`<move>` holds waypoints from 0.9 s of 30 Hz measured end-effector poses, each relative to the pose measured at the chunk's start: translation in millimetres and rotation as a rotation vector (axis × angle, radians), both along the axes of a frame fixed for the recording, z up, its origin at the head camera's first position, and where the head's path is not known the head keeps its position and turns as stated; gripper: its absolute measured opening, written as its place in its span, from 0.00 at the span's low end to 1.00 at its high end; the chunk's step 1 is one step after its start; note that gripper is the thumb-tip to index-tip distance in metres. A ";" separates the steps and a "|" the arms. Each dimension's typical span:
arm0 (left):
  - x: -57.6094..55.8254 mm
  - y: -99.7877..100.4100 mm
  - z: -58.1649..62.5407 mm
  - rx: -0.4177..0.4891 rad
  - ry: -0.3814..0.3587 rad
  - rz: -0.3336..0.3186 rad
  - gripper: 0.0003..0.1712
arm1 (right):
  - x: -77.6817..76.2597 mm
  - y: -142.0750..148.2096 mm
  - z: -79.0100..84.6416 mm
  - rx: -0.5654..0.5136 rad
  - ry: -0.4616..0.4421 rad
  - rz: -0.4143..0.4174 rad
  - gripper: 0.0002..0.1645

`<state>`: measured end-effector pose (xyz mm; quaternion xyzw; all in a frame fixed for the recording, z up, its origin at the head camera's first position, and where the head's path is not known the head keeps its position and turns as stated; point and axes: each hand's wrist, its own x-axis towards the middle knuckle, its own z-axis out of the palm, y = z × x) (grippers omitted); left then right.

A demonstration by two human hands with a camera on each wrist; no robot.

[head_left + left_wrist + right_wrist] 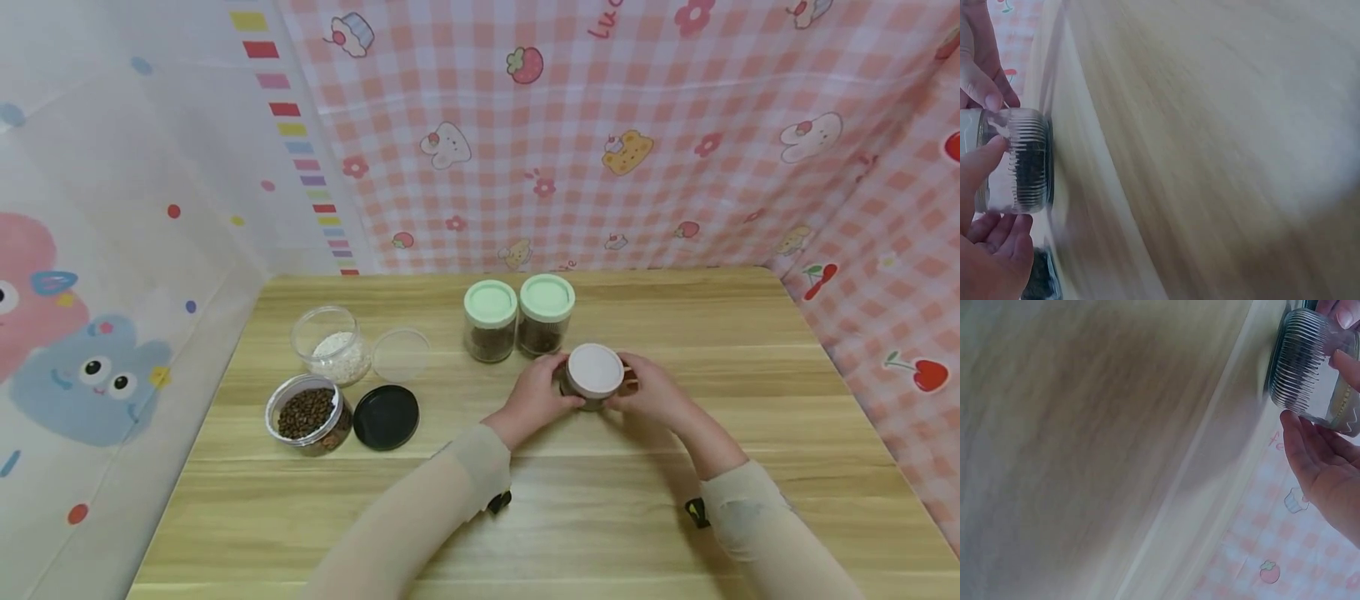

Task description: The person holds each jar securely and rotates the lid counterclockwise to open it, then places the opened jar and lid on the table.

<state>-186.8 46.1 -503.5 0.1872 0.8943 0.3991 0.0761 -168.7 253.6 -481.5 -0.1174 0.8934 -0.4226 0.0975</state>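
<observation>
Both hands hold a ribbed clear jar (595, 371) with a whitish lid, one at each side. My left hand (536, 393) has its thumb on the near side and its fingers around the left. My right hand (654, 393) grips the opposite side in the same way. Dark contents fill the lower part of the jar, seen through its ribbed wall (1027, 165) in the left wrist view. Its base is at the tabletop; the right wrist view also shows the jar (1300, 359) upright against the wood. Just behind stand two green-lidded jars (491, 321) (547, 312) with dark contents.
Left on the wooden table (465, 542) are an open tub of white grains (341, 358) and an open tub of brown beans (307, 414). Beside them lie a clear lid (401, 355) and a black lid (386, 417). A checkered cloth (570, 217) hangs behind.
</observation>
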 end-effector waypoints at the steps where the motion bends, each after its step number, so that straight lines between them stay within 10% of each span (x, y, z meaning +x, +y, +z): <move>1: 0.3 -1.9 -0.8 0.006 -0.003 -0.002 0.42 | 0.4 -1.1 0.1 0.012 0.003 0.002 0.41; 27: 46.5 -107.2 1.2 0.004 -0.052 -0.077 0.41 | 46.3 -98.9 5.8 0.140 0.005 0.043 0.37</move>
